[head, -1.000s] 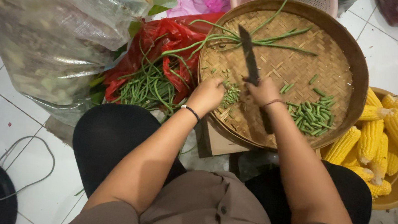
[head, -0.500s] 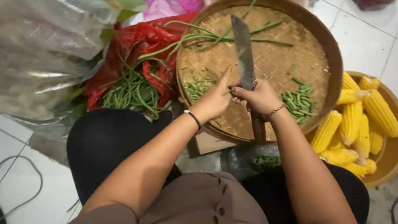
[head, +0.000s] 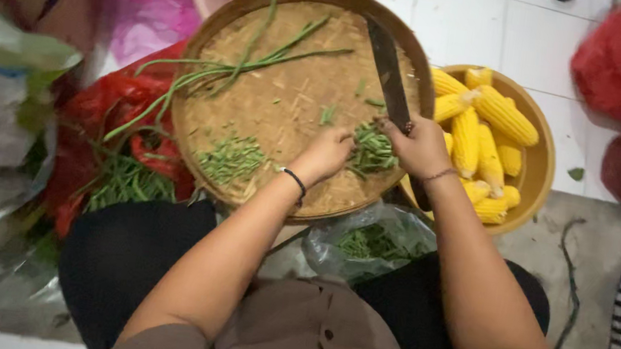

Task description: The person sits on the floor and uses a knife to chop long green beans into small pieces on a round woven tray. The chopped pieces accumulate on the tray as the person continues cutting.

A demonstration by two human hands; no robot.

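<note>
Chopped green beans point(head: 371, 149) heap on the round woven bamboo tray point(head: 288, 101); left hand point(head: 326, 153) pinches them, right hand point(head: 421, 145) clamps the flat steel knife point(head: 387, 73) pointing toward eleven o'clock.

**Knife and chopped green beans on a woven tray**

A long dark-bladed knife point(head: 388, 74) lies at a slant over the right part of a round woven bamboo tray point(head: 270, 114), its blade tip pointing away toward the tray's far rim. Just below the blade sits a small heap of cut green bean pieces point(head: 373, 149). A second heap of chopped pieces point(head: 231, 159) lies nearer the tray's left front. Several whole long beans point(head: 245, 68) sprawl across the tray's far left, trailing over the rim.
</note>
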